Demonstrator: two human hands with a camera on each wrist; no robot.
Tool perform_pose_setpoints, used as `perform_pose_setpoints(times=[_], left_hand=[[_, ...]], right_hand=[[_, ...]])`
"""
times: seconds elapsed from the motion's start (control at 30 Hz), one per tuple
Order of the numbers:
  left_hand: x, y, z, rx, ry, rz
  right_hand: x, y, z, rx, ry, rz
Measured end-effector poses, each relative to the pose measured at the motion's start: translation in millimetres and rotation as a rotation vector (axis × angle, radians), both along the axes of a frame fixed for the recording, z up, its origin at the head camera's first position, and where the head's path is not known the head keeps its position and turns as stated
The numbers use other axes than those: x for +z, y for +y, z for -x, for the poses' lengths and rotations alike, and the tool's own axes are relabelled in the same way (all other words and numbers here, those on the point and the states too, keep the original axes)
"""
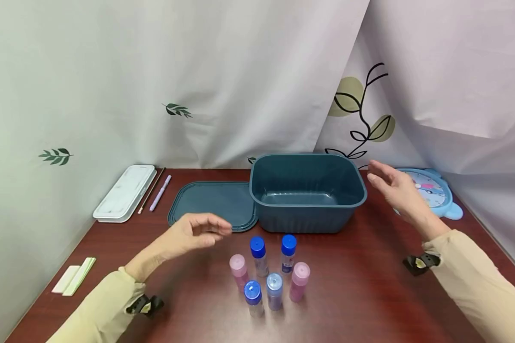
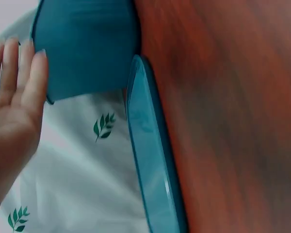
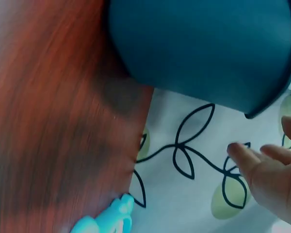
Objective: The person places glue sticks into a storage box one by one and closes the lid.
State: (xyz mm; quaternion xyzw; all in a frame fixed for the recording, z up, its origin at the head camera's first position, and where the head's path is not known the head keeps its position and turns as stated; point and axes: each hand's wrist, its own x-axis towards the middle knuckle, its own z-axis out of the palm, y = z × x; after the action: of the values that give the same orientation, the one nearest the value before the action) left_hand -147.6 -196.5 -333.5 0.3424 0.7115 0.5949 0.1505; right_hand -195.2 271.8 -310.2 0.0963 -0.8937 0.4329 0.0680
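Observation:
A dark teal bin (image 1: 307, 191) stands empty at the back of the table, its flat lid (image 1: 214, 204) lying to its left. My left hand (image 1: 197, 232) hovers over the lid's front edge, fingers loosely bent, holding nothing. My right hand (image 1: 390, 188) floats just right of the bin, fingers relaxed and empty. Several small bottles (image 1: 269, 274) with blue and pink caps stand in a cluster in front of the bin. In the left wrist view my left hand (image 2: 12, 111) shows beside the bin (image 2: 85, 46) and lid (image 2: 150, 160). The right wrist view has the bin (image 3: 203, 48) and my right hand (image 3: 269, 167).
A white case (image 1: 124, 192), a thin stick and a lilac pen (image 1: 160, 193) lie at the back left. Pale strips (image 1: 74, 276) sit near the left edge. A blue clock (image 1: 433, 193) lies behind my right hand. Curtains with leaf prints close off the back.

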Motion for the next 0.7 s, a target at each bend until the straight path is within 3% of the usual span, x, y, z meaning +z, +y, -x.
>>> perform_pose_setpoints(times=[0.07, 0.17, 0.27, 0.4, 0.57, 0.7], left_hand=[[-2.8, 2.2, -5.9, -0.131, -0.046, -0.058], [-7.5, 9.3, -14.2, -0.208, -0.105, -0.061], [-13.0, 16.7, -21.0, -0.217, -0.175, -0.037], [-21.5, 24.4, -25.6, -0.220, -0.202, -0.034], [-26.4, 28.5, -25.8, -0.193, -0.149, -0.041], [-19.5, 23.5, -21.3, -0.167, -0.109, -0.036]], right_hand=[[0.1, -4.3, 6.0, 0.040, -0.049, 0.055], [1.2, -9.6, 11.7, 0.058, -0.102, 0.081], [3.6, -12.8, 13.0, 0.051, -0.133, 0.058], [5.8, -14.7, 14.1, 0.046, -0.161, 0.027], [9.1, -15.8, 14.9, 0.037, -0.195, 0.006], [12.5, -18.1, 16.1, 0.029, -0.216, -0.004]])
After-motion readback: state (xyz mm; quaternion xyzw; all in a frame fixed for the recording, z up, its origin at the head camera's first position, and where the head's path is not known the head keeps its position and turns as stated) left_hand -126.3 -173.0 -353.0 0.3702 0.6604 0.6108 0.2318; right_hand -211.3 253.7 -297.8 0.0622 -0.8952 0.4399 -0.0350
